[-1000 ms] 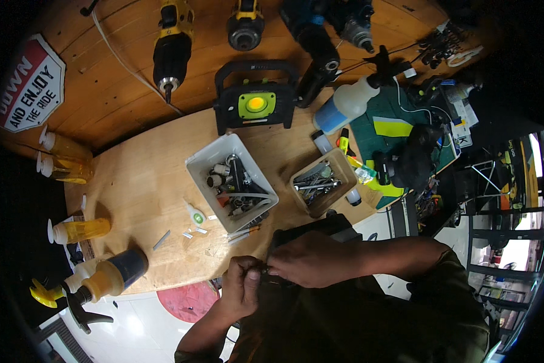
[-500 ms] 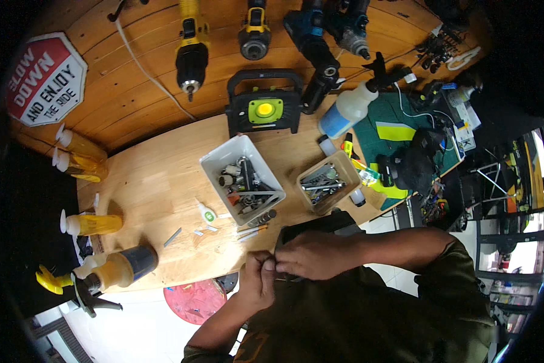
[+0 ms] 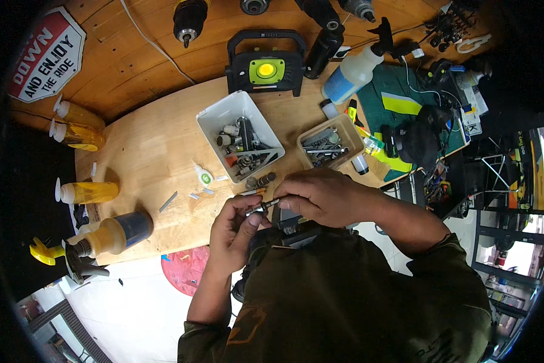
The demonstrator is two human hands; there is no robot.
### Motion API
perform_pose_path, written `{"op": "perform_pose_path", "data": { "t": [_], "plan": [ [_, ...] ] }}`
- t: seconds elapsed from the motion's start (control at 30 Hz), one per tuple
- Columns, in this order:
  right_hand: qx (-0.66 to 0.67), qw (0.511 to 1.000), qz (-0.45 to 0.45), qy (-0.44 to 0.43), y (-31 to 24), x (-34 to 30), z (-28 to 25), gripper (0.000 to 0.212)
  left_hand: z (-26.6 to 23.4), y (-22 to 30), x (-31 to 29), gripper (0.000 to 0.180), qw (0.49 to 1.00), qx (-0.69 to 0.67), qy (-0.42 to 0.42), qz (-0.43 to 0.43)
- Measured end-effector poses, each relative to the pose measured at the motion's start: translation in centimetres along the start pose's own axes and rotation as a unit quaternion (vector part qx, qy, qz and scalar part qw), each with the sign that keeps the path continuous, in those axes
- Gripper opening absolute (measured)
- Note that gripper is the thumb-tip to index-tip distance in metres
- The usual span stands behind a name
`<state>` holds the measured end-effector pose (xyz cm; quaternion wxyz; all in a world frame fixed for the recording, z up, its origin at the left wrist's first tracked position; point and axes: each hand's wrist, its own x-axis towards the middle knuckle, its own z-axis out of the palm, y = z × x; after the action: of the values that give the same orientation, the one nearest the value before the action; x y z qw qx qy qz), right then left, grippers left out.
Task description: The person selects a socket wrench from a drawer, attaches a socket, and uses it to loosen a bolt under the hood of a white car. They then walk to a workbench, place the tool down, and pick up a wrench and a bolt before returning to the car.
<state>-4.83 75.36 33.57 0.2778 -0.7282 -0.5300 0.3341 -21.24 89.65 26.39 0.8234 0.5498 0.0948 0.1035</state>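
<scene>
My left hand (image 3: 229, 233) is closed at the table's front edge, its thumb and fingers around a small shiny metal piece (image 3: 258, 210) with a thin shaft. My right hand (image 3: 320, 196) pinches the shaft's far end, so both hands hold the same part. Its exact kind is too small to tell. Just beyond the fingers lie short dark cylinders (image 3: 261, 181). Behind them stands a white bin (image 3: 208, 138) of sockets and metal tools. A beige bin (image 3: 304, 162) with wrenches and metal parts sits to its right. A small white bottle with a green label (image 3: 204, 175) lies left of the cylinders.
A lit work light (image 3: 266, 71) and a spray bottle (image 3: 349, 77) stand at the back. Yellow-liquid bottles (image 3: 90, 192) and another spray bottle (image 3: 129, 231) line the left. A green mat (image 3: 384, 88) lies at right. A red round stool (image 3: 184, 270) is below the table.
Both hands have risen toward the table, and the left has turned palm up. The metal piece, hidden between the fingers before, now shows. The view has tilted down.
</scene>
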Motion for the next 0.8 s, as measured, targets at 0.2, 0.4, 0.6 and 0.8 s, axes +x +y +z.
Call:
{"op": "perform_pose_path", "data": {
  "t": [0.2,0.4,0.6,0.8],
  "plan": [
    [0.023,1.000,0.008,0.020,-0.3,-1.5,0.4,0.021,1.1,0.5,0.0,0.024,0.977,0.204,-0.006,0.057],
    [-0.009,0.995,-0.071,0.066,0.5,-3.3,3.1,0.017,1.7,1.2,-0.5,0.014,0.918,0.383,-0.087,0.061],
    [-0.006,0.993,-0.111,0.040,2.1,-5.1,3.6,0.019,2.9,1.2,-2.1,0.015,0.930,0.354,-0.102,0.004],
    [0.042,0.982,-0.185,0.010,2.7,-4.9,1.9,0.021,6.6,0.2,-3.2,0.019,0.955,0.294,0.005,0.037]
  ]
}}
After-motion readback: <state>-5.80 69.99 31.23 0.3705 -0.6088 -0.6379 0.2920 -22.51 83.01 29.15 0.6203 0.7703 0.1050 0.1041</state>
